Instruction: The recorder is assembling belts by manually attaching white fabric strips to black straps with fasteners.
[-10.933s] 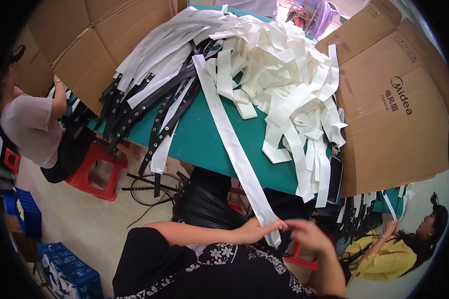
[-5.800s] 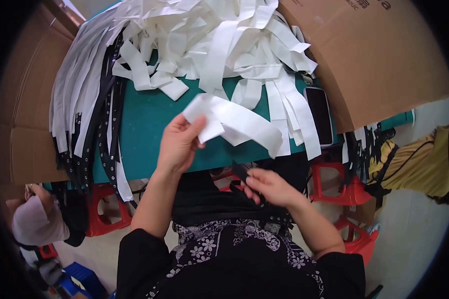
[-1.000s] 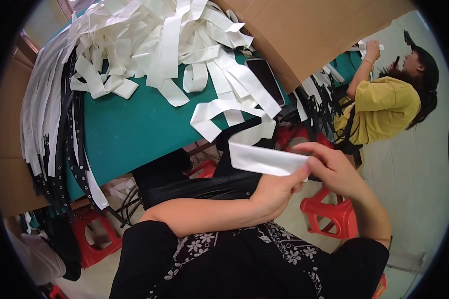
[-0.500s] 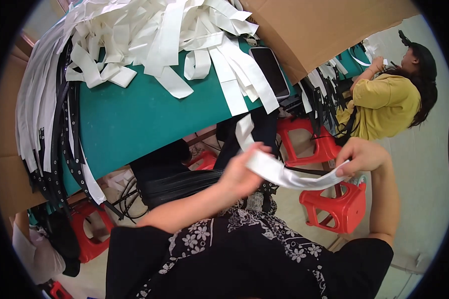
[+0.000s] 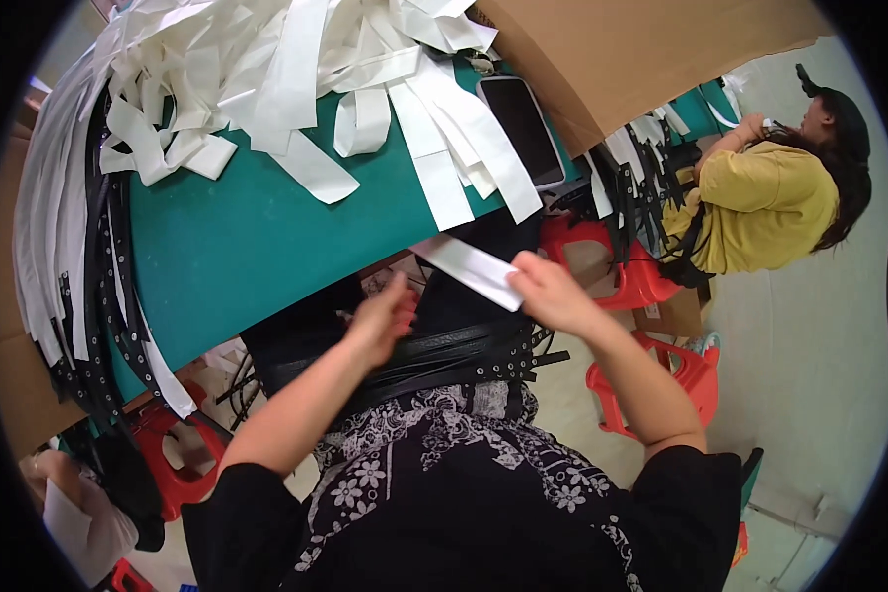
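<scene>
My right hand [image 5: 553, 291] pinches one end of a white fabric strip [image 5: 472, 268], which slants up and left toward the table edge. Left of the strip and apart from it, my left hand [image 5: 380, 318] holds nothing visible; its fingers are half curled, the thumb raised away from them. Across my lap, below both hands, lies a bundle of black straps [image 5: 395, 357], with metal eyelets showing at its right end. On the green table [image 5: 257, 247] a heap of loose white strips [image 5: 286, 69] spreads along the far side.
Black eyelet straps and white strips [image 5: 94, 296] hang over the table's left end. A phone [image 5: 520, 128] lies beside a cardboard box [image 5: 631, 59]. Red stools [image 5: 617, 385] stand at the right. A co-worker in yellow [image 5: 765, 202] sits beyond; another person's arm shows lower left.
My left hand has let go of the white strip and moved left. My right hand has carried the strip left toward the table edge, where it now extends straighter.
</scene>
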The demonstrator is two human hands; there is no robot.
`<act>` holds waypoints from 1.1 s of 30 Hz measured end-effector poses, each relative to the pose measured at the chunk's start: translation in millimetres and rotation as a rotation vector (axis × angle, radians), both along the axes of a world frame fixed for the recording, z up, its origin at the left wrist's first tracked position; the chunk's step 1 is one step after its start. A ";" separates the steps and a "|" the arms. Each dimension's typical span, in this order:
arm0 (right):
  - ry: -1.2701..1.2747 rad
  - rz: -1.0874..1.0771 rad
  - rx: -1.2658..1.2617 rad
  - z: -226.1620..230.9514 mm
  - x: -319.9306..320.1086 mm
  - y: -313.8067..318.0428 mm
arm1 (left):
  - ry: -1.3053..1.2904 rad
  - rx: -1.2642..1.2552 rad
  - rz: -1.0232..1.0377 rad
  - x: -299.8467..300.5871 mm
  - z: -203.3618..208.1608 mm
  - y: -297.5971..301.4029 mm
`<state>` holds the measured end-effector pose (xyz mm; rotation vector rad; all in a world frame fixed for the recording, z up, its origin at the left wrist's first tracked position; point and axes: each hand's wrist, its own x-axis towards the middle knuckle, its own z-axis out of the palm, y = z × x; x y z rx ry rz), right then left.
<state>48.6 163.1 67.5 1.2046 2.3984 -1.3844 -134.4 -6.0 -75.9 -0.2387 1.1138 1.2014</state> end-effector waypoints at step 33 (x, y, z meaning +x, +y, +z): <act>-0.175 0.179 -0.032 34.0 25.1 25.4 | -0.436 0.267 0.361 42.4 39.4 40.7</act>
